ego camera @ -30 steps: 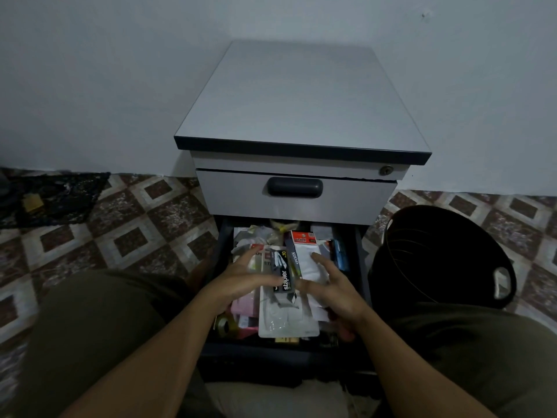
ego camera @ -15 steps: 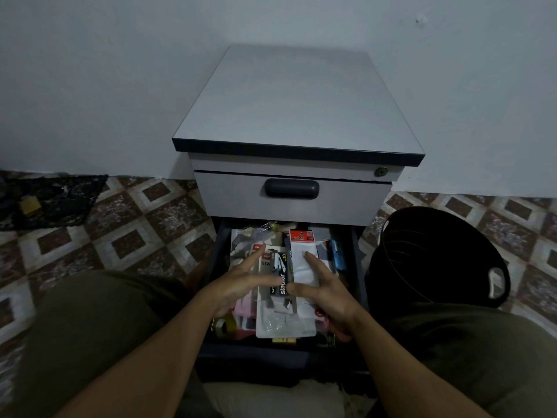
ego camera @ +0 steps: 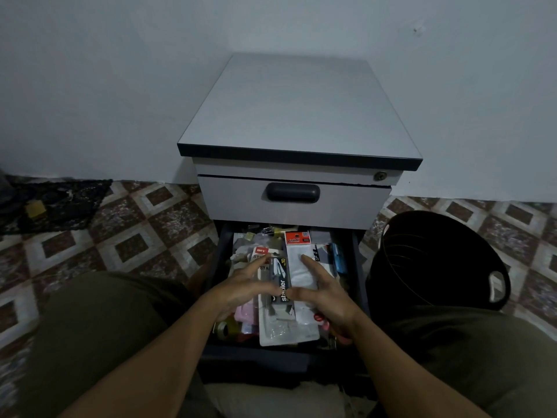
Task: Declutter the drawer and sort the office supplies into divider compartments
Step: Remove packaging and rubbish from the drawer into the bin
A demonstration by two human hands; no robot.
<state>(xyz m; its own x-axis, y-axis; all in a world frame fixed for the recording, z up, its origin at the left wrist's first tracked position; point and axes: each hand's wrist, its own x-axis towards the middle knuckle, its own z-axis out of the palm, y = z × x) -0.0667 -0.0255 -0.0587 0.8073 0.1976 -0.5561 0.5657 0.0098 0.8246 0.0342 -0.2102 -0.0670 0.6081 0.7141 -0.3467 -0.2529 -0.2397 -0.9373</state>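
The lower drawer (ego camera: 217,267) of a grey cabinet (ego camera: 295,116) is pulled out towards me and crammed with office supplies. On top lies a stapler blister pack (ego camera: 281,285) with a black card. Beside it on the right is a white packet with a red header (ego camera: 298,260). My left hand (ego camera: 241,288) rests with straight fingers on the left part of the pile, touching the stapler pack. My right hand (ego camera: 322,294) lies flat over the white packet. A blue item (ego camera: 339,260), a tape roll (ego camera: 223,327) and pink items (ego camera: 244,313) show around the hands.
A black plastic tub (ego camera: 437,267) stands on the tiled floor right of the drawer. The upper drawer (ego camera: 292,200) with a dark handle is shut. A dark mat (ego camera: 57,203) lies at the far left. My knees flank the drawer.
Both hands have shifted slightly over the pile, the left fingers reaching further up the stapler pack. The view has drifted a little. Nothing has been lifted.
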